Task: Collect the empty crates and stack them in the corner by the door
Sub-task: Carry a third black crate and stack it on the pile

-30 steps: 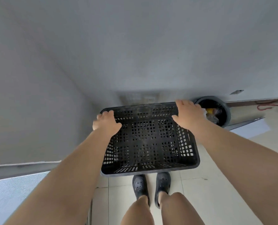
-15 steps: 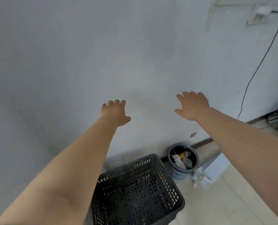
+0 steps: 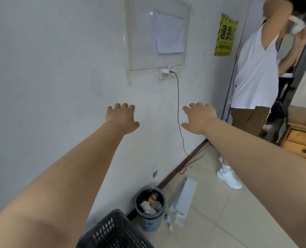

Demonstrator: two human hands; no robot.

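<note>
Currently both arms reach forward into the middle of the frame, and neither hand holds anything. Left hand [image 3: 121, 119] sits left of centre, back toward the camera, fingers spread and slightly bent, thumb out to the right. Right hand [image 3: 199, 118] sits right of centre at about the same height, fingers likewise spread and relaxed, thumb pointing left. Both are raised in front of the white wall [image 3: 50, 68], well apart from each other. Black perforated crate [image 3: 115, 231] stands at the bottom edge, centre-left, close to the wall, partly cut off by the frame and partly hidden behind the left forearm; what shows of its inside looks empty. Just right of the crate, a round grey waste bin [image 3: 149, 208] stands against the wall with crumpled paper and bottles inside. A pale flat box [image 3: 185, 197] leans near the bin on the tiled floor [image 3: 229, 217]. Upper centre: a clear panel [image 3: 157, 33] with a sheet of paper behind it, and below it a wall socket with a charger [image 3: 166, 71] and a black cable [image 3: 178, 111] trailing down to the skirting. Upper right: a yellow-and-black sign [image 3: 225, 35] and a second person [image 3: 256, 72] in a white sleeveless top and brown shorts in a doorway. Far right: part of a wooden drawer unit [image 3: 304, 140].
</note>
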